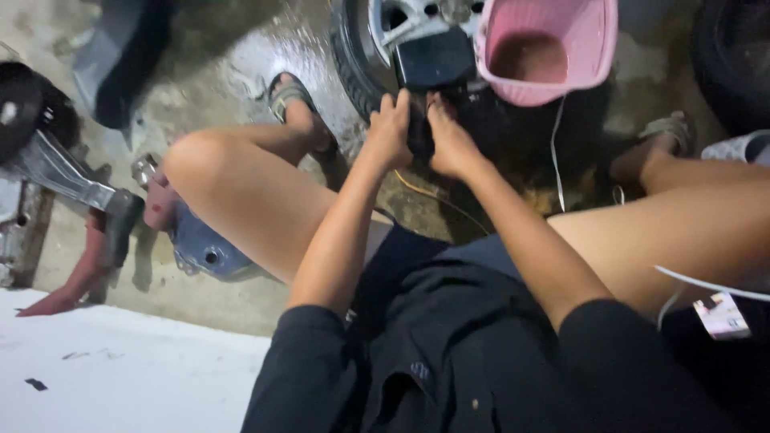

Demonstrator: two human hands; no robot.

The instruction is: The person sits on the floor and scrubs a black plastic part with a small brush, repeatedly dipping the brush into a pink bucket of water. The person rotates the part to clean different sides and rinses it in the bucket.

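The floor (241, 56) is wet, grey concrete. On it lie a car wheel (365, 48), a blue metal part (200, 248) (near a red-handled tool (72, 281)), and two sandalled feet.

One small card or tag (722, 315) lies at the lower right of the frame, on the dark cloth by the person's leg. It is a little rectangle, tilted to one side. It is mostly white, with some pink and dark marks on it. It is too blurry to see more. A thin white cord (706, 282) runs just above it. There are no boxes, signs or screens.
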